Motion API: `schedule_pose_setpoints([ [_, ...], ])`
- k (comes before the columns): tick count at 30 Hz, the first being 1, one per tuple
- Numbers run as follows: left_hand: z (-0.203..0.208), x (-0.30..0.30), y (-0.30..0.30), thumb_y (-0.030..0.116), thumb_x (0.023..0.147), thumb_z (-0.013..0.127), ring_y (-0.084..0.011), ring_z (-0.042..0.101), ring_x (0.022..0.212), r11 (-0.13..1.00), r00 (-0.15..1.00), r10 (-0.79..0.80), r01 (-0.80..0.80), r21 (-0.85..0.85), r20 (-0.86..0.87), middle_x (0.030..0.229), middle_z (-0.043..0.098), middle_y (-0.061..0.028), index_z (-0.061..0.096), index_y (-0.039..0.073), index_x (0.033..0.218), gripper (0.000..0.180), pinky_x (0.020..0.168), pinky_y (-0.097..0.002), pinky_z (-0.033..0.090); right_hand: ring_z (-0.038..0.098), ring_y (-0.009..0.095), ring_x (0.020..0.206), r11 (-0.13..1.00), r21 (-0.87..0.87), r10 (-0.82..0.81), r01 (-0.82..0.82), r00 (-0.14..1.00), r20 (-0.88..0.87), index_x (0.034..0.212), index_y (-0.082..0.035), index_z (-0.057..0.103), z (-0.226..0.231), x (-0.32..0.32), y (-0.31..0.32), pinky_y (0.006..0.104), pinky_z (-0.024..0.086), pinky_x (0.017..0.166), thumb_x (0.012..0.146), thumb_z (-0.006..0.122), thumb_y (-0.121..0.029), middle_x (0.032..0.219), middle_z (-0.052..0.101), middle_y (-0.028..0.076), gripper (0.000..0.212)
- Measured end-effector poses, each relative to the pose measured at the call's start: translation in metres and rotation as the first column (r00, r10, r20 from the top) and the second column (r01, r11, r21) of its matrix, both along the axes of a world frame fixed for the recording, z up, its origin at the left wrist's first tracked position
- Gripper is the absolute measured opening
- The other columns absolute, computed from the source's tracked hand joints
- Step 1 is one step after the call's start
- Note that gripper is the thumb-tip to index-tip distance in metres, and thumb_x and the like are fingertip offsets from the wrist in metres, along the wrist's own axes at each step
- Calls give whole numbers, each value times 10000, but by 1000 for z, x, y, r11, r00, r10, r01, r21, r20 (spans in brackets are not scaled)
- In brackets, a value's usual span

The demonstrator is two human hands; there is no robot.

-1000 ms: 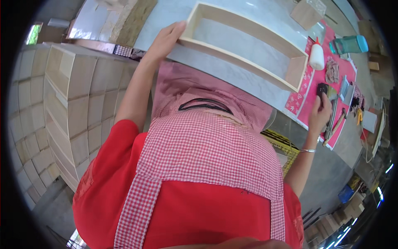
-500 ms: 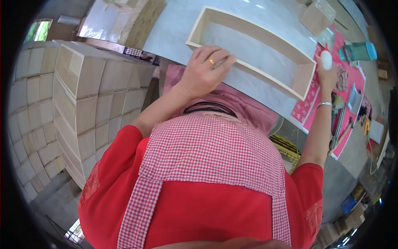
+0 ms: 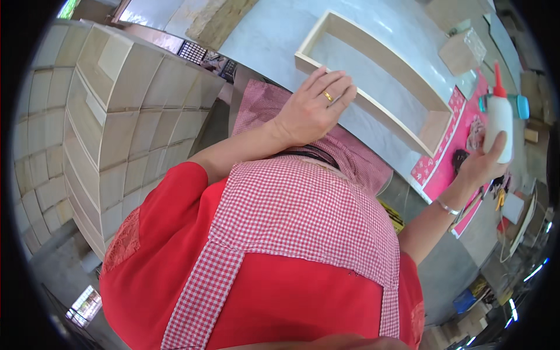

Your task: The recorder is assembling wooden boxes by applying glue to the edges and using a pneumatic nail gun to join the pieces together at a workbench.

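Observation:
A long rectangular frame of pale wood [image 3: 437,129] lies on the light grey tabletop, its inside showing the table surface. My left hand [image 3: 318,108], with a gold ring, is closed over the frame's near side, fingers curled on the top edge; the thumb is hidden. Off to the right of the frame, my right hand [image 3: 485,164] is wrapped round a white squeeze bottle [image 3: 499,125] with a red pointed nozzle. The bottle is held up in the air with its nozzle upward, apart from the frame.
Stacked wooden boxes [image 3: 140,116] rise at the left. A pink patterned sheet [image 3: 452,153] covers the table's right side, near a teal container [image 3: 518,107] and tools. A wrapped block [image 3: 464,51] stands at the far right; a wooden slab [image 3: 219,23] is at the far left.
My right hand has brought the white bottle nearer to me and further right, and it now shows upright. My left hand stays at the frame's near edge. The whole view has shifted.

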State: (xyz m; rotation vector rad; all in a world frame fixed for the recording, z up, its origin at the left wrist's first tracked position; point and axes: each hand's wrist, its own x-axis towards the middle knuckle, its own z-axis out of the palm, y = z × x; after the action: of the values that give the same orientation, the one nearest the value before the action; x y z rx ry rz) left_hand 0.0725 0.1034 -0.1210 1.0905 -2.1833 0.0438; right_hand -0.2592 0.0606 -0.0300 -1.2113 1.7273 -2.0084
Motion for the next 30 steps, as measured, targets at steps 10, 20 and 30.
schedule_pose_setpoints([
  [10, -15, 20, 24, 102, 793, 682, -301, 547, 1236, 989, 984, -132, 139, 51, -123, 1236, 602, -115, 704, 49, 1069, 282, 1030, -458, 466, 625, 173, 863, 783, 347, 568, -516, 821, -60, 1223, -13, 549, -27, 131, 19, 292, 524, 699, 850, 775, -175, 1064, 609, 88, 465],
  [20, -23, 27, 25, 109, 795, 682, -303, 576, 1183, 986, 976, -113, 134, 103, -185, 1158, 638, -125, 706, 40, 1045, 260, 982, -431, 504, 629, 127, 767, 769, 342, 610, -540, 780, -140, 1183, -61, 556, -48, 163, -2, 236, 522, 548, 894, 752, -269, 999, 631, 61, 406],
  [30, -27, 30, 21, 99, 794, 686, -316, 579, 1169, 978, 963, -114, 152, 143, -244, 1141, 639, -133, 697, 23, 1041, 258, 967, -428, 507, 611, 95, 729, 794, 333, 559, -508, 826, -73, 1124, -48, 576, -37, 175, -21, 227, 509, 534, 886, 767, -289, 936, 631, 46, 389],
])
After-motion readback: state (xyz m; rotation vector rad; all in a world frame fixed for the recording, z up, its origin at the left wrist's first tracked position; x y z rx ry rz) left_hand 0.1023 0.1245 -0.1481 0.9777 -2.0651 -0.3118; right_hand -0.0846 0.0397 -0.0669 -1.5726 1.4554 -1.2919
